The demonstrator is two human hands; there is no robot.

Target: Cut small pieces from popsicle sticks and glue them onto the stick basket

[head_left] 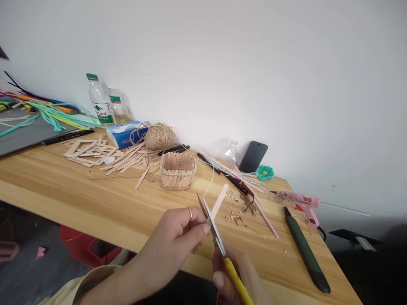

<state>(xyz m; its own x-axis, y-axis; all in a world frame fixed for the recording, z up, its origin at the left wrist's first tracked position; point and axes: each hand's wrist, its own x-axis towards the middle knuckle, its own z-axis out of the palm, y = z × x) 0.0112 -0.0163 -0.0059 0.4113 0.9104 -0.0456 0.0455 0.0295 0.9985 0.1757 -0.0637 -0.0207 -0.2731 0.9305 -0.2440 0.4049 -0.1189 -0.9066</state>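
Observation:
My left hand (178, 231), with a ring on one finger, pinches the near end of a wooden craft stick (220, 201) between thumb and fingertips. In my right hand (235, 267) is a pair of scissors (234, 277) with yellow handles. The scissor blades point away from me and lie across the stick close to my left fingertips; I cannot tell whether they touch the wood. Beyond my hands a small basket (178, 180) made of craft sticks, trimmed with cord round its rim and base, stands upright on the table.
Loose craft sticks (127, 159), a twine ball (160, 136), a tissue pack (127, 134) and a bottle (100, 101) stand at the back left. Wood scraps (233, 212) lie right of the stick. Farther right are a phone (253, 156), pink glue gun (302, 205) and dark green tool (307, 252).

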